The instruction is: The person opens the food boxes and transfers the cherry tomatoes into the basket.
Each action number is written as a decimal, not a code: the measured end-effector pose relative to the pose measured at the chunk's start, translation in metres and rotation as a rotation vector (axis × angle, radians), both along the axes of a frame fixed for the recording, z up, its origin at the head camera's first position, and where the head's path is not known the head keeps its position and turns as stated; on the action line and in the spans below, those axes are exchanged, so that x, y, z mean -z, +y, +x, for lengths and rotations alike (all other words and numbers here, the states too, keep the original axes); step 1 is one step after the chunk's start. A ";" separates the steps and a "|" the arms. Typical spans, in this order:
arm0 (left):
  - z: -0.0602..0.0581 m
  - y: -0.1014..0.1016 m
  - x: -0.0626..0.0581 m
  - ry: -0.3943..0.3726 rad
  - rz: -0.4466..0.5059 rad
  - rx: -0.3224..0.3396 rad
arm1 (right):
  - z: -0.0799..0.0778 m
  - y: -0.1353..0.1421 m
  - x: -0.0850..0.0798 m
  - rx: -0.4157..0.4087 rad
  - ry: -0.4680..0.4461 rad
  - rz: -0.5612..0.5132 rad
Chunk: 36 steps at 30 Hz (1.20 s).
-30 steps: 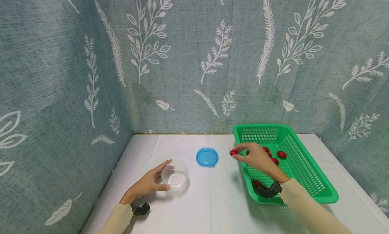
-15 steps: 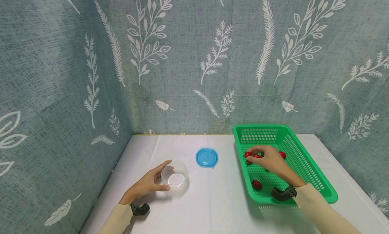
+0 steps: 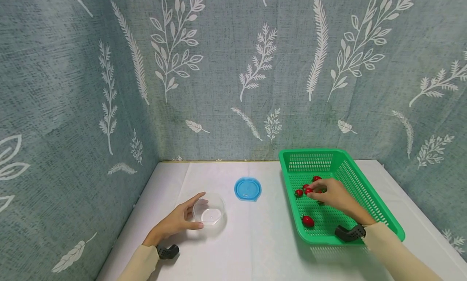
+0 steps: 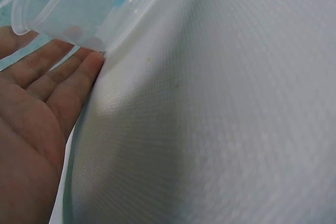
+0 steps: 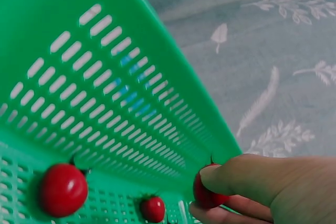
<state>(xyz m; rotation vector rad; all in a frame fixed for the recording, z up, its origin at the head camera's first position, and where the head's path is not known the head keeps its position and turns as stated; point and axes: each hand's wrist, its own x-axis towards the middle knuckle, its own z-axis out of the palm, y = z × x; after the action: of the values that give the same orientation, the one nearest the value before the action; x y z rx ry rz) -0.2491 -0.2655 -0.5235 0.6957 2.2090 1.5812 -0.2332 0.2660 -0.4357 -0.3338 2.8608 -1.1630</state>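
My left hand (image 3: 178, 219) holds the side of a clear plastic container (image 3: 209, 210) on the white table, thumb at the front and forefinger reaching round the back. In the left wrist view its fingertips touch the container's wall (image 4: 73, 14). Over the floor of the green basket (image 3: 355, 200), my right hand (image 3: 333, 195) pinches a cherry tomato (image 5: 207, 188) between thumb and fingers. Several other tomatoes lie around it, such as a red one (image 3: 299, 193) by the basket's left wall and a larger one (image 3: 308, 221) nearer the front.
A blue lid (image 3: 248, 189) lies flat on the white tablecloth (image 3: 233, 244) between container and basket. The basket's slotted wall (image 5: 94, 72) rises beside my right hand. Patterned grey-green curtain (image 3: 219, 70) stands behind and to the left.
My right hand has moved right and slightly down, from just past the basket's left rim with a tomato in its fingers to inside the basket. The left hand and container have stayed put.
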 end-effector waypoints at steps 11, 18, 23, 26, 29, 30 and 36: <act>0.002 0.000 -0.001 -0.001 -0.012 -0.006 | -0.002 0.014 0.001 0.000 -0.102 0.004; 0.001 0.001 -0.001 0.011 -0.013 0.000 | -0.005 0.023 0.001 -0.023 -0.121 0.056; 0.002 0.001 -0.002 0.027 -0.017 0.003 | -0.006 0.027 0.002 -0.027 -0.131 0.103; 0.002 0.001 -0.002 0.022 -0.004 0.007 | -0.008 0.028 0.004 -0.030 -0.145 0.135; 0.001 0.001 -0.001 0.015 0.007 0.010 | -0.009 0.027 0.005 -0.039 -0.153 0.163; 0.001 0.001 -0.001 0.013 0.009 0.010 | -0.009 0.027 0.005 -0.041 -0.156 0.167; 0.000 -0.001 -0.001 0.008 0.002 0.011 | -0.010 0.028 0.008 -0.054 -0.157 0.166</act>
<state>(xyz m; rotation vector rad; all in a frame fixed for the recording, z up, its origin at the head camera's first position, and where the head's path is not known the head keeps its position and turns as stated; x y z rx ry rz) -0.2491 -0.2665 -0.5220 0.7144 2.2060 1.5780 -0.2434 0.2943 -0.4433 -0.2962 2.7680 -0.8927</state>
